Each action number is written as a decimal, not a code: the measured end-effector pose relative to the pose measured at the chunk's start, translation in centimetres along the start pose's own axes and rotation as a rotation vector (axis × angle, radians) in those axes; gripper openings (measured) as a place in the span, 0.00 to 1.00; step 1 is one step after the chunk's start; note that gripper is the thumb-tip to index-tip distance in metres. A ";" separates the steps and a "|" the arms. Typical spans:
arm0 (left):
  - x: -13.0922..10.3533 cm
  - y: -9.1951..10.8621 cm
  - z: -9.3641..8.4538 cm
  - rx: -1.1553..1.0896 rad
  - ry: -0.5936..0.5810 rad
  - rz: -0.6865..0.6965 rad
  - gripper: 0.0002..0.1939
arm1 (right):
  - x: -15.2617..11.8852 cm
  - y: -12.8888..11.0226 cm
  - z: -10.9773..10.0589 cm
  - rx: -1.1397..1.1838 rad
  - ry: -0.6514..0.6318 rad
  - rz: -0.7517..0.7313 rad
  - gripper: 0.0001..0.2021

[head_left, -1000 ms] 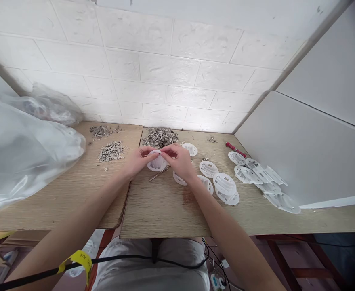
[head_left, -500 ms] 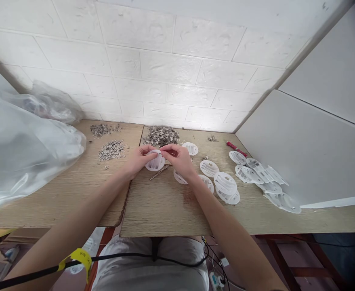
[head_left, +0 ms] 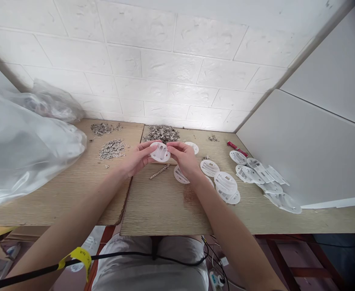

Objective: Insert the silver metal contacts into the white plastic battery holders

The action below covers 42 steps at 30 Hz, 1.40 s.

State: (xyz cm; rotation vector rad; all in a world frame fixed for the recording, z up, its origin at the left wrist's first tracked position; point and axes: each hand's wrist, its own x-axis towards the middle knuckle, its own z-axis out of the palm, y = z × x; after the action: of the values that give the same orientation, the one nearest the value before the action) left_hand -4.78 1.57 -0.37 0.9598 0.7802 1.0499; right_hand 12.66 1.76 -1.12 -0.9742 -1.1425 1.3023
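Between both hands a round white plastic disc point(head_left: 160, 152) with moulded slots is held up, tilted, above the table. My left hand point(head_left: 137, 158) grips its left edge, thumb on top. At the disc's right edge, my right hand point(head_left: 183, 157) pinches with thumb and fingers; whether a small part is in that pinch I cannot make out. Below the disc lies a thin metal tool point(head_left: 159, 171), perhaps tweezers. Another white disc point(head_left: 181, 174) lies partly behind my right wrist. Just beyond the hands is a heap of small metal pieces point(head_left: 161, 133).
Several white discs point(head_left: 225, 183) lie right of my forearm; more discs point(head_left: 268, 186) overlap against the grey panel point(head_left: 304, 153). A red tool point(head_left: 236, 148) lies behind them. Small metal parts point(head_left: 112, 149) are spread at left, beside a large plastic bag point(head_left: 28, 149). A black cable point(head_left: 122, 255) crosses my lap.
The held disc has been lifted slightly, shifted right and turned, with its hole now on the right side. Both hands have moved with it and the left fingers have spread underneath.
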 end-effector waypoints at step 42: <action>1.0 -0.8 -0.7 -0.065 0.095 0.101 0.25 | -0.6 -0.2 -0.4 -0.918 -0.062 -0.464 0.10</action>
State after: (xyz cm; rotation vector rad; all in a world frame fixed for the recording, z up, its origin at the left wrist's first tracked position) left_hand -4.79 2.56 -1.43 0.9065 0.7778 1.2088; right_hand 13.16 1.20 -1.00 -1.1979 -1.9394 0.3984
